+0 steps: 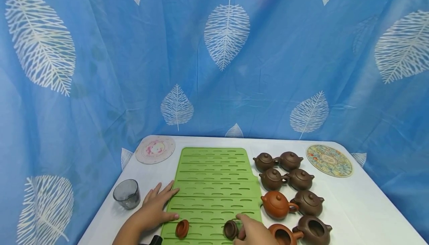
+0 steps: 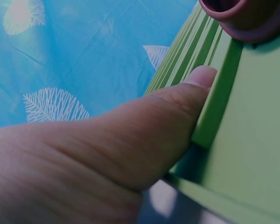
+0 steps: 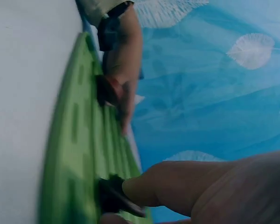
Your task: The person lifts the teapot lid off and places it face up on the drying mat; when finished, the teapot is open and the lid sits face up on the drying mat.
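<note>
My left hand (image 1: 152, 211) lies spread with straight fingers on the left edge of the green ridged mat (image 1: 214, 189). In the left wrist view its thumb (image 2: 149, 126) rests against the mat's ridges. Near that thumb, a reddish-orange teapot lid (image 1: 182, 229) lies tipped over, its hollow underside showing. My right hand (image 1: 253, 232) pinches a dark brown teapot lid (image 1: 230, 230) at the mat's lower right, the lid's hollow side turned up. In the right wrist view, the thumb (image 3: 163, 186) touches this lid, partly cut off by the frame.
Several dark brown teapots (image 1: 300, 179) and an orange teapot (image 1: 277, 204) stand right of the mat. A lidless orange teapot (image 1: 283, 235) and a lidless brown teapot (image 1: 314, 231) are nearest. A grey glass cup (image 1: 127, 194), pink round mat (image 1: 155, 149) and patterned round mat (image 1: 329, 160) flank them.
</note>
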Motion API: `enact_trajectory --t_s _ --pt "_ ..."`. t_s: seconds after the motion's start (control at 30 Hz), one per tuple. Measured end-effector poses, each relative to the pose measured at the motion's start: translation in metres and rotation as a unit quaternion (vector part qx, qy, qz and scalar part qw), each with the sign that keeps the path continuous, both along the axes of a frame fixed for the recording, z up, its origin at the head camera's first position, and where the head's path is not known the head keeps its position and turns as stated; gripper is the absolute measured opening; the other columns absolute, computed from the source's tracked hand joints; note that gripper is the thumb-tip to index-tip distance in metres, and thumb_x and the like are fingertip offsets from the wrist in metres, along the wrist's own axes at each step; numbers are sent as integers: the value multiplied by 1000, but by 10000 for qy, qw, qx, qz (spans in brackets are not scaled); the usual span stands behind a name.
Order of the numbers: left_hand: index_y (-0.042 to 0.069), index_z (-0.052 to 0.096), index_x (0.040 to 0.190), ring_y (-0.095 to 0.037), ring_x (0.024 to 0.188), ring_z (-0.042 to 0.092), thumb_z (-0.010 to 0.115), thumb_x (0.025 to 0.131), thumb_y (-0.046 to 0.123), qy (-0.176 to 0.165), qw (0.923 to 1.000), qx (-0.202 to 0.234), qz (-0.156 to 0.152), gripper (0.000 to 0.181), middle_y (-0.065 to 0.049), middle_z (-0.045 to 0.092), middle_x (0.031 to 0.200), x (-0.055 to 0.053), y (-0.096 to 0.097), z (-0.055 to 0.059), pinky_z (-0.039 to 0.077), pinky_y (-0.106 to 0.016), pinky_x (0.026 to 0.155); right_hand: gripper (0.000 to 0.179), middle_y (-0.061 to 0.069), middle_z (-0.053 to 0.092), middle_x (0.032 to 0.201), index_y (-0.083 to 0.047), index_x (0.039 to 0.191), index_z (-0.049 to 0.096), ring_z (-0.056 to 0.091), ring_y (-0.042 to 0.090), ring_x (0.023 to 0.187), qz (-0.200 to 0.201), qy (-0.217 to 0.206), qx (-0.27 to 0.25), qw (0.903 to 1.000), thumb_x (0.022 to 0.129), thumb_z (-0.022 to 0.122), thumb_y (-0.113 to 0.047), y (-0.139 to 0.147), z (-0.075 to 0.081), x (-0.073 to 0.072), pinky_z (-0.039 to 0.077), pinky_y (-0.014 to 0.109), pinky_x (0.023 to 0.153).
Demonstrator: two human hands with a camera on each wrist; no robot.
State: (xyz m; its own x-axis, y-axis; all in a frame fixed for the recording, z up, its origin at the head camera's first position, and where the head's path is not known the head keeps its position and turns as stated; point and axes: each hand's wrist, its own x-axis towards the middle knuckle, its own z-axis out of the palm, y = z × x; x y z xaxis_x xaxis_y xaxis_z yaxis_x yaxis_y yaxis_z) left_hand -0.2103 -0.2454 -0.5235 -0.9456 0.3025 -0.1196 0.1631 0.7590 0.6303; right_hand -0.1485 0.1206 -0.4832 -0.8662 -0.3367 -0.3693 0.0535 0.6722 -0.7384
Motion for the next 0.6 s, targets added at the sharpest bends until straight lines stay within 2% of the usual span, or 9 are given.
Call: enact_trajectory --t_s 0.07,0.2,0.33,0.43,0.6 --pt "19 53 156 -52 159 5 87 75 60 -50 10000 -17 -16 98 -9 27 173 1 0 3 -1 -72 122 52 1 63 84 3 136 59 60 21 71 -69 214 38 9997 91 80 -15 6 9 2 49 44 64" --pt "17 52 156 -53 158 5 89 76 53 -78 9999 -128 -14 95 -9 26 174 2 2 8 -1 -73 122 37 -3 64 85 -5 128 66 59 17 70 -320 870 109 9956 94 77 -17 26 31 -1 48 38 61" --pt "18 52 156 -53 158 5 90 77 49 -101 9997 -213 3 94 -9 26 174 3 2 11 0 -74 122 23 -5 65 84 -12 117 71 60 13 72 -964 1413 317 9848 95 77 -17 49 47 -11 49 30 61" --pt "19 52 157 -53 158 5 90 77 49 -97 9997 -210 3 93 -9 26 174 4 1 11 0 -73 122 23 -5 66 86 -13 116 71 59 14 73 -1377 1552 223 9780 95 77 -17 68 52 -20 49 28 60" --pt "18 52 157 -55 158 6 89 76 53 -35 9999 -93 -49 95 -12 27 173 3 1 7 0 -75 122 31 -1 65 91 -11 124 69 58 16 70 -1594 1607 203 9738 96 77 -20 98 50 -31 48 30 58"
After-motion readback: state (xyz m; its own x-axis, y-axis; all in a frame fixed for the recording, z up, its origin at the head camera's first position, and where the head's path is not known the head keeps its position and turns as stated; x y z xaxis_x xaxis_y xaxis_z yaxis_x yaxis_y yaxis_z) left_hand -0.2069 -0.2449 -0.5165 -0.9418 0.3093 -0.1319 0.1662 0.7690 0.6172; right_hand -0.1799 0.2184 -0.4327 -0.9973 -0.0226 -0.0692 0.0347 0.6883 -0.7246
